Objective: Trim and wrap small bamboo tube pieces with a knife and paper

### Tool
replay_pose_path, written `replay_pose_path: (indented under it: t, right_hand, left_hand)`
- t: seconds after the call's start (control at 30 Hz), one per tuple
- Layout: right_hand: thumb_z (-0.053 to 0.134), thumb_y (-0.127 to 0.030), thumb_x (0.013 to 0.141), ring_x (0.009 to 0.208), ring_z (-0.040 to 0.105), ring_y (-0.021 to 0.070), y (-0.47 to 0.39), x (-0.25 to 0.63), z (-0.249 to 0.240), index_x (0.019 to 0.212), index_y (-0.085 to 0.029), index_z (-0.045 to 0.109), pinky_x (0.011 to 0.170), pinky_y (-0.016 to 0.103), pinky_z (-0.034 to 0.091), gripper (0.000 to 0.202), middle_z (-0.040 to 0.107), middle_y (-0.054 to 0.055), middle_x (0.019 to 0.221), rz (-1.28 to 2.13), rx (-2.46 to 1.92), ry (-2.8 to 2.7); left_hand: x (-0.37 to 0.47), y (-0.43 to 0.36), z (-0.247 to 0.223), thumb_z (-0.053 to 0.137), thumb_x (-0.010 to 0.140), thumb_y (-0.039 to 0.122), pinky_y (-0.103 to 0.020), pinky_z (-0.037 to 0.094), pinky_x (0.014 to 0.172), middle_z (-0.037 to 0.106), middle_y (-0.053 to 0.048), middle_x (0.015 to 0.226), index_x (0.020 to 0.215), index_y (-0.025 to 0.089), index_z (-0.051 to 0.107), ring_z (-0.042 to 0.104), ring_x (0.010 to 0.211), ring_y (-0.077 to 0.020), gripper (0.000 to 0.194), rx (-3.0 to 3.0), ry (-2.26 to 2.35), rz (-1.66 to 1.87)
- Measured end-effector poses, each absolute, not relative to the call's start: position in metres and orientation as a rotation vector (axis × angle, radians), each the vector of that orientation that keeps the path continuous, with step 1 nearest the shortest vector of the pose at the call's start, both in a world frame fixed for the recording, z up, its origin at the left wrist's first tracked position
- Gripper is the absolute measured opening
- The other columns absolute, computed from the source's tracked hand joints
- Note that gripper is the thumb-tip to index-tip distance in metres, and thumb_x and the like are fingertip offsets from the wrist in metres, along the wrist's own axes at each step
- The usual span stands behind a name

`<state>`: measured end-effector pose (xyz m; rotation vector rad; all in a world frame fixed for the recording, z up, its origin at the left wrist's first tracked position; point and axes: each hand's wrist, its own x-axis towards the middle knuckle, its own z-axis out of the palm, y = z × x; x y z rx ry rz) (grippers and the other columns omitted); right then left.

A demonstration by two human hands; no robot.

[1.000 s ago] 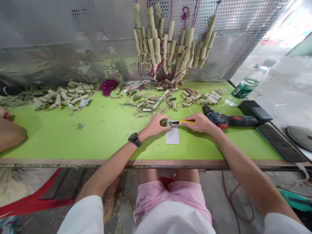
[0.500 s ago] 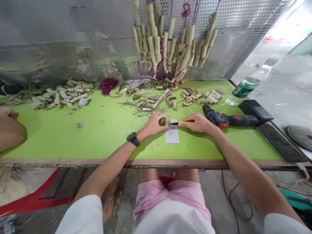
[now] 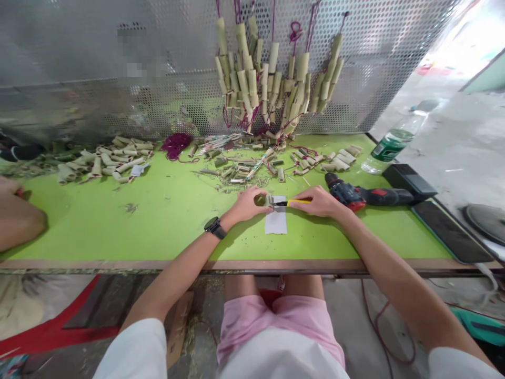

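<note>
Between the thumb and fingers of my left hand (image 3: 249, 204) is a short bamboo piece (image 3: 270, 200), held over a small white sheet of paper (image 3: 276, 223) on the green table. My right hand (image 3: 317, 201) grips a yellow utility knife (image 3: 299, 201). Its dark blade end points left and meets the bamboo piece; whether it cuts in cannot be made out. Just beyond both hands lie loose bamboo offcuts (image 3: 281, 175) and shavings.
A cordless drill (image 3: 351, 196) lies right of my right hand, near a phone (image 3: 450, 231) and a water bottle (image 3: 389, 147). Purple yarn (image 3: 175, 145) and a bamboo pile (image 3: 103, 160) sit back left. Strung bamboo (image 3: 276, 79) hangs behind. Another person's arm (image 3: 19, 218) rests at left.
The view has shifted slightly. Both hands keep their holds on the bamboo piece and the utility knife, with almost no movement against the paper.
</note>
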<state>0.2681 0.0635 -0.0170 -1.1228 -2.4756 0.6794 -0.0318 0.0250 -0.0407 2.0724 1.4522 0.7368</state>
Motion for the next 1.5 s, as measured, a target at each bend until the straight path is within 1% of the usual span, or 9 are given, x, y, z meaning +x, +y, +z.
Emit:
replay_pose_path:
  t: [0.1,0.3,0.47,0.67,0.83,1.03,1.17,1.3,1.5]
  right_hand:
    - [0.066,-0.068,0.098,0.057,0.050,0.0159,0.066,0.265,-0.018,0.105,-0.019,0.094,0.060,0.032,0.040,0.057,0.085,0.008,0.081,0.701,-1.122,-2.472]
    - [0.066,-0.064,0.099,0.061,0.061,0.0187,0.070,0.260,-0.019,0.106,-0.021,0.094,0.061,0.032,0.041,0.053,0.086,0.009,0.085,0.578,-1.211,-2.430]
    - [0.065,-0.068,0.099,0.061,0.059,0.0178,0.068,0.262,-0.020,0.107,-0.019,0.094,0.062,0.032,0.043,0.058,0.086,0.010,0.086,0.667,-1.116,-2.474]
    - [0.067,-0.062,0.099,0.063,0.063,0.0198,0.071,0.261,-0.019,0.107,-0.024,0.095,0.062,0.033,0.041,0.047,0.086,0.008,0.084,0.500,-1.269,-2.431]
    - [0.065,-0.065,0.100,0.062,0.059,0.0178,0.066,0.260,-0.017,0.107,-0.022,0.094,0.063,0.032,0.042,0.053,0.086,0.009,0.086,0.626,-1.166,-2.484]
    - [0.065,-0.064,0.099,0.063,0.062,0.0207,0.071,0.260,-0.010,0.103,-0.025,0.095,0.062,0.033,0.038,0.049,0.083,0.008,0.076,0.388,-1.343,-2.508]
    - [0.063,-0.065,0.100,0.066,0.064,0.0209,0.069,0.266,-0.008,0.108,-0.023,0.094,0.063,0.032,0.040,0.052,0.085,0.008,0.083,0.405,-1.389,-2.365]
    - [0.062,-0.068,0.100,0.062,0.059,0.0190,0.063,0.269,-0.008,0.106,-0.018,0.093,0.061,0.032,0.040,0.059,0.083,0.008,0.081,0.564,-1.277,-2.357]
    - [0.063,-0.066,0.100,0.059,0.048,0.0152,0.059,0.263,-0.013,0.110,-0.016,0.093,0.061,0.031,0.038,0.059,0.081,0.007,0.074,0.700,-1.171,-2.486]
  left_hand:
    - [-0.032,0.025,-0.037,0.095,0.082,0.050,-0.049,0.049,0.098,0.072,-0.009,0.113,0.114,0.023,0.081,0.066,0.106,-0.0321,0.045,2.059,1.449,0.708]
    - [-0.032,0.024,-0.035,0.093,0.084,0.051,-0.052,0.048,0.102,0.072,-0.009,0.115,0.117,0.025,0.081,0.065,0.110,-0.0330,0.044,2.070,1.466,0.693]
    - [-0.031,0.023,-0.036,0.092,0.085,0.053,-0.054,0.048,0.103,0.072,-0.009,0.114,0.115,0.025,0.082,0.066,0.110,-0.0337,0.042,2.089,1.457,0.681]
    - [-0.030,0.021,-0.033,0.091,0.087,0.052,-0.057,0.045,0.108,0.071,-0.009,0.121,0.121,0.025,0.081,0.065,0.118,-0.0355,0.045,2.083,1.484,0.650]
    - [-0.030,0.020,-0.033,0.091,0.086,0.056,-0.056,0.045,0.108,0.071,-0.009,0.121,0.121,0.026,0.081,0.064,0.119,-0.0361,0.047,2.087,1.481,0.636]
    - [-0.025,0.017,-0.029,0.092,0.084,0.055,-0.059,0.043,0.110,0.070,-0.010,0.123,0.121,0.026,0.081,0.063,0.121,-0.0378,0.048,2.068,1.468,0.631]
    - [-0.023,0.015,-0.031,0.091,0.084,0.057,-0.059,0.045,0.111,0.071,-0.011,0.123,0.119,0.025,0.080,0.063,0.123,-0.0392,0.049,2.052,1.468,0.645]
    - [-0.024,0.016,-0.031,0.091,0.085,0.053,-0.057,0.047,0.110,0.076,-0.011,0.126,0.115,0.025,0.078,0.065,0.121,-0.0373,0.043,2.049,1.428,0.683]
    - [-0.026,0.020,-0.032,0.091,0.084,0.045,-0.049,0.053,0.099,0.078,-0.010,0.118,0.116,0.023,0.078,0.069,0.109,-0.0329,0.041,2.038,1.385,0.707]
